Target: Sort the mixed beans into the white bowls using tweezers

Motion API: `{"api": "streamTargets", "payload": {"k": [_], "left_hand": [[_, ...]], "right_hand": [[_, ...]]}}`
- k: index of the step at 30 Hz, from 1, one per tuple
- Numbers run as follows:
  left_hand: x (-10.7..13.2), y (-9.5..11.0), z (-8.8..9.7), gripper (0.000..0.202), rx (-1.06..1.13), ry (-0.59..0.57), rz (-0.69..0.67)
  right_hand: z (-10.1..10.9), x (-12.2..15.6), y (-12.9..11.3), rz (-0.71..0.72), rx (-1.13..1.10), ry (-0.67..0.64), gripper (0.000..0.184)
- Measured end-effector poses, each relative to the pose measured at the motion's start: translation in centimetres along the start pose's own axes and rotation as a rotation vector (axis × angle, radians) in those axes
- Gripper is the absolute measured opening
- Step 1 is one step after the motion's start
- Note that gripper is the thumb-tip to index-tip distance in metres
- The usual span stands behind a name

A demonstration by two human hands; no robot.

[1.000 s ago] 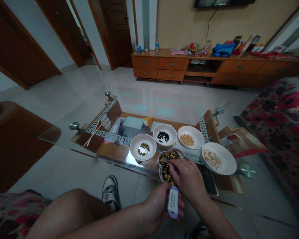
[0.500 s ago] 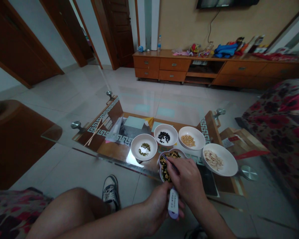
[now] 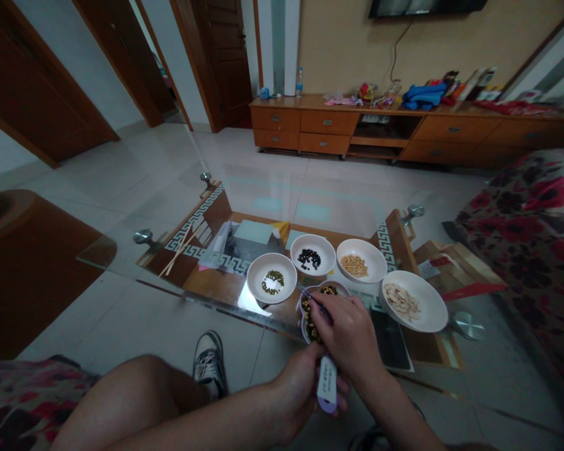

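Observation:
My right hand (image 3: 343,332) pinches a thin dark pick (image 3: 313,299), its tip reaching the rim of a lobed, lilac-edged dish (image 3: 331,287) heaped with mixed dark and green beans. My left hand (image 3: 301,388) grips a lilac-and-white labelled handle (image 3: 327,384) just below that dish. The hand hides much of the dish. Nearby stand several white bowls: mung beans (image 3: 258,279), black beans (image 3: 301,244), yellow soybeans (image 3: 373,255), and pale flakes (image 3: 432,316).
The bowls rest on a glass-topped table (image 3: 122,255) with metal clamps at its corners. Chopsticks (image 3: 181,250) lie on the shelf beneath. My knee (image 3: 136,401) and a sneaker (image 3: 210,366) are below the table edge. A floral sofa (image 3: 521,250) is on the right.
My right hand has shifted left and slightly up, with the pick's tip moving the same way, and it covers more of the bean dish. The left hand has barely moved.

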State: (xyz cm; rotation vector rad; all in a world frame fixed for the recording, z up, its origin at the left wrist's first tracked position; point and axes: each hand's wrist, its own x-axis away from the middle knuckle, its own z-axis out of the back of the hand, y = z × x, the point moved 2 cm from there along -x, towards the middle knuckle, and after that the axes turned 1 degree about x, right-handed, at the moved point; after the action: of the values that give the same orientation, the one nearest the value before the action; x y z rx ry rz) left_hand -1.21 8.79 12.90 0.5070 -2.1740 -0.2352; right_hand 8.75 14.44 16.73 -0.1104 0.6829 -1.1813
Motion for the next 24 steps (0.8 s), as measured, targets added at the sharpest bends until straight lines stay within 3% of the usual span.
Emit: {"api": "streamTargets", "payload": {"k": [6, 12, 18, 22, 24], "left_hand": [[-0.3, -0.1, 0.4, 0.047, 0.030, 0.004, 0.048], [-0.2, -1.5, 0.5, 0.045, 0.067, -0.100, 0.034], [0.5, -3.1, 0.6, 0.063, 0.096, -0.163, 0.008], [-1.1, -5.8, 1.9, 0.059, 0.161, -0.171, 0.021], [-2.9, -8.4, 3.1, 0.048, 0.033, -0.150, 0.068]], "right_hand": [[1.1, 1.0, 1.8, 0.028, 0.060, 0.054, 0.019], [2.0, 1.7, 2.9, 0.007, 0.107, 0.057, 0.020], [2.5, 1.7, 3.0, -0.002, 0.102, 0.072, 0.021], [2.5, 1.5, 3.0, -0.016, 0.095, 0.086, 0.020], [2.6, 1.4, 2.9, -0.010, 0.094, 0.095, 0.020]]}}
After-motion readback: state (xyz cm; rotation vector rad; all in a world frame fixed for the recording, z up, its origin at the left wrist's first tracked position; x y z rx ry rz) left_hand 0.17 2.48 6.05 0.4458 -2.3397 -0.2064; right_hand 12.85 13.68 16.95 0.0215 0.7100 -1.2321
